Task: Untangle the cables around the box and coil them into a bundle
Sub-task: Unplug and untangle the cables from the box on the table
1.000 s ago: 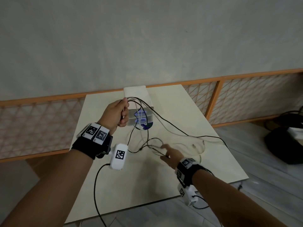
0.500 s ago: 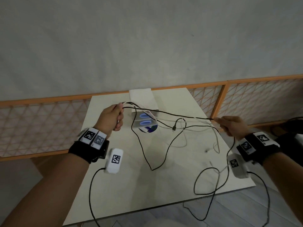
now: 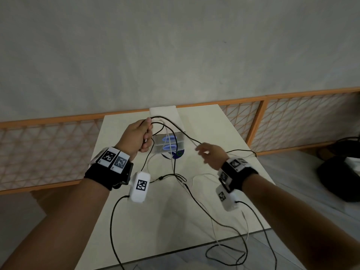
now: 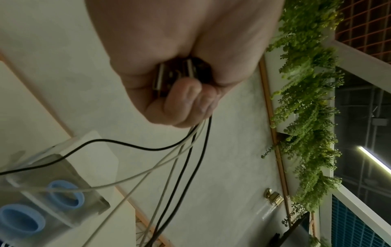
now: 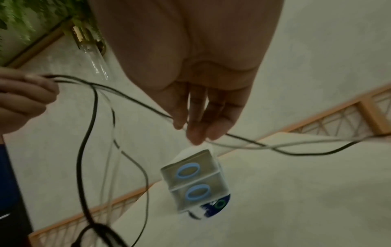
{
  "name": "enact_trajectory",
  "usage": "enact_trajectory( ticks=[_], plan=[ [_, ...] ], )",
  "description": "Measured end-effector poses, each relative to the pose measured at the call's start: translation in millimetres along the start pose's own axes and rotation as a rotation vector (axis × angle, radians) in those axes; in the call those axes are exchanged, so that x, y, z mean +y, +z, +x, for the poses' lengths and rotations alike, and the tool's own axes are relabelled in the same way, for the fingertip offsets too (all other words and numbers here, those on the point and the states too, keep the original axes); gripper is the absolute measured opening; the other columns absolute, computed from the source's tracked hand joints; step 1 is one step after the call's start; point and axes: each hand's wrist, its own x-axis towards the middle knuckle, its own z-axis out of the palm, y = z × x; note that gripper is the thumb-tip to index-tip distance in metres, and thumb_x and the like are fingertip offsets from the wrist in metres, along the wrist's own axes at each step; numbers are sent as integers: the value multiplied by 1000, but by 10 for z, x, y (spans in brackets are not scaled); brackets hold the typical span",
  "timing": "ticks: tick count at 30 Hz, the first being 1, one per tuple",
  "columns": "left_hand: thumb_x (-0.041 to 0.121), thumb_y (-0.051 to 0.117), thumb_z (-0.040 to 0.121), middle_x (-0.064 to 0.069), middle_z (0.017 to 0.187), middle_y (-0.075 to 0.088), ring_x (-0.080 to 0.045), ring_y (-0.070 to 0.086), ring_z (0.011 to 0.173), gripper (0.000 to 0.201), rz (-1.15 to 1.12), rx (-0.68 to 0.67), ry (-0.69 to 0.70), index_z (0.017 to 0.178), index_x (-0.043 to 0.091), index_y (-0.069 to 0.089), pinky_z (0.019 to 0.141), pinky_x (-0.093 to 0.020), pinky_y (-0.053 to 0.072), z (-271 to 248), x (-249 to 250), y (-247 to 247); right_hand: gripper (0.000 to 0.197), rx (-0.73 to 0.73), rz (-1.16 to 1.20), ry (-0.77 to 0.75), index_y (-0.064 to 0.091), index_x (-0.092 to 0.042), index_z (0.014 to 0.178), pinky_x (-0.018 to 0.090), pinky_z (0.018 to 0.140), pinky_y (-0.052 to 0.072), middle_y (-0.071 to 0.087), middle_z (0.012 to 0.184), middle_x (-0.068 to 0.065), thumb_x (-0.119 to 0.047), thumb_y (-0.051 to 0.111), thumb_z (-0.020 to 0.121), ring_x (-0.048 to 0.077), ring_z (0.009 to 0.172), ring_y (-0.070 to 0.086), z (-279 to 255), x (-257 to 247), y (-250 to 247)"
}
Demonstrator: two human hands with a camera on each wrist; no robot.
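I read all three views as dim, flat, greenish. Right hand (image 3: 211, 152) motion-blurred in head view; cables (image 5: 131, 163) smeared in right wrist view. Ceiling light strip (image 4: 374, 161) glares. Edges bow strongly.

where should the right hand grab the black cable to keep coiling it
Judging by how it hangs, take the black cable on the raised, fairly straight span leading from the left hand, close to where the right hand is. Come from the right side, pinching it from above; the right fingers already cross that span. The loops sagging off the table look harder to control.
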Motion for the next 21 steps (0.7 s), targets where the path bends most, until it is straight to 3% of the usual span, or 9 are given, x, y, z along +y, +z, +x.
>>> enact_trajectory(
  ticks=[2,4,6,8,10,12,15,17,21],
  plan=[
    [35,40,100,7,47,34,-10,28,33,35,1,-8,-4,70,17,42,39,-15,18,-2,-8,19,34,-197,179,63,60,-25,106,17,44,45,60,97,-2,0,41,93,8,49,59,79,-115,284],
    [36,40,99,7,47,34,-10,28,34,34,2,-11,-10,71,17,42,39,-15,18,-7,-14,31,36,-372,329,194,59,-13,119,14,41,41,57,86,-1,3,39,94,3,42,56,105,-128,596],
    [36,41,99,7,47,34,-10,28,33,34,4,-2,-13,71,16,42,39,-15,18,-8,-22,36,33,-479,309,235,62,-4,119,17,51,47,61,75,-2,-1,41,93,6,53,58,63,-111,797],
    [36,41,99,7,46,34,-10,28,33,34,15,14,-16,71,16,42,39,-15,19,-7,-31,28,25,-536,309,242,69,-9,98,24,62,50,68,62,-3,-6,45,92,9,57,63,-22,-43,826],
    [35,41,99,8,45,35,-9,29,33,34,29,22,-19,71,17,41,38,-14,19,-12,-46,15,29,-534,397,237,68,-16,86,24,68,50,70,65,-3,-15,40,96,10,65,65,-160,57,716],
    [35,40,99,8,45,35,-9,29,32,34,35,27,-13,70,17,41,38,-14,19,-13,-55,14,32,-544,559,252,68,-16,87,22,67,48,70,71,2,-21,38,96,14,74,66,-319,169,583],
    [34,40,100,8,45,35,-9,29,32,34,35,51,-14,70,17,42,38,-14,19,-2,-59,17,11,-572,559,191,69,-18,85,20,63,48,70,68,0,-19,62,77,14,69,65,-526,307,503],
    [34,40,100,8,45,35,-9,29,32,35,30,52,-16,69,17,43,38,-13,19,10,-53,28,4,-546,419,116,71,-23,76,22,61,47,68,63,-5,-19,71,78,9,62,63,-636,385,537],
    [34,39,100,8,45,35,-9,29,31,35,21,59,-12,70,17,43,38,-12,20,28,-22,22,24,-346,525,120,74,-20,69,18,62,44,69,61,-5,-7,63,86,5,60,59,-820,472,520]
  ],
)
